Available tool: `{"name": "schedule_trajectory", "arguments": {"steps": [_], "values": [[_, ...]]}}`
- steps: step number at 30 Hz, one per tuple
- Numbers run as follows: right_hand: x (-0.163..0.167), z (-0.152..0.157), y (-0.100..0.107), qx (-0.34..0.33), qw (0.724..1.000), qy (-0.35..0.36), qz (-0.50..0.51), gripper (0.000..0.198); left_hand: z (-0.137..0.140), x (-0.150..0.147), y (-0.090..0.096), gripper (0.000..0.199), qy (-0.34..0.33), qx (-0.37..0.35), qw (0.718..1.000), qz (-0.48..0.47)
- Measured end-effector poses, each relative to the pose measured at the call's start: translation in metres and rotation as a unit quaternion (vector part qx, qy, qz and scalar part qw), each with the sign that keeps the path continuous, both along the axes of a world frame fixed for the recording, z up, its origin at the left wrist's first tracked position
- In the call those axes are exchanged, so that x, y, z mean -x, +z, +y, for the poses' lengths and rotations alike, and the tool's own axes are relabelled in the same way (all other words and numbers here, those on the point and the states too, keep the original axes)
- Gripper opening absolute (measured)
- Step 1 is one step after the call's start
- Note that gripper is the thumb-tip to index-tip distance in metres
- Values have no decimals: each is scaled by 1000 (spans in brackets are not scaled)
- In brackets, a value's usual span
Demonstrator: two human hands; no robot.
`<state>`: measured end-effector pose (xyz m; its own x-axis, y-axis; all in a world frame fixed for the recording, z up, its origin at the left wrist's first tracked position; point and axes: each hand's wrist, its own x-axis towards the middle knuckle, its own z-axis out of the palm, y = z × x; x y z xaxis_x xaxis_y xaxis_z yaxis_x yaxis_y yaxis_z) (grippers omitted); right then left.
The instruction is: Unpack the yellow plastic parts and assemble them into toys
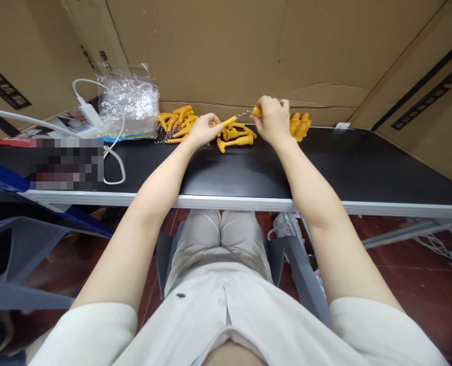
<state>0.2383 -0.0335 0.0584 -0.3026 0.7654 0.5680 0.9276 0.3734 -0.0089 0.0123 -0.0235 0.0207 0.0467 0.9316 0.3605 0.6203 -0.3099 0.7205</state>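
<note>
My left hand (205,130) is closed on a slim yellow ribbed plastic piece (229,122), which points right from its fingertips. My right hand (272,119) grips the yellow handle of a corkscrew (256,112). The corkscrew's thin metal spiral extends left toward the ribbed piece; I cannot tell whether the two touch. Below and between the hands lie assembled-looking yellow corkscrews (236,144) with ribbed shafts. To the left of my left hand is a heap of yellow T-shaped handles with bare metal spirals (178,122). Several yellow ribbed pieces (300,126) are grouped just right of my right hand.
A crinkled clear plastic bag (129,104) stands at the back left, beside a white cable with a plug (91,113). Cardboard walls (226,51) enclose the back and sides of the black tabletop (233,175). A metal edge (233,203) runs along its front.
</note>
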Motion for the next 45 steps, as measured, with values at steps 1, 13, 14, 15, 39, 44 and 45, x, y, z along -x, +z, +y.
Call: {"name": "schedule_trajectory", "arguments": {"steps": [1,13,14,15,39,44,45], "values": [[-3,-1,3,-2,1000,-15,21,33,-3,1,0,5,0,-4,1000,19],[-81,24,9,-72,920,-286,259,28,7,5,-1,10,2,58,991,-116],[-88,27,5,-70,911,-303,272,28,10,6,-1,8,8,55,989,-136],[-95,29,0,-69,902,-317,284,28,13,7,-2,6,14,49,987,-154],[-136,56,-41,60,840,-352,407,37,33,56,-4,43,162,-83,973,-143],[-121,57,-38,11,811,-420,408,45,46,75,-17,38,282,-46,943,-172],[-119,59,-38,-6,812,-418,408,46,45,76,-18,37,283,-40,946,-152]]}}
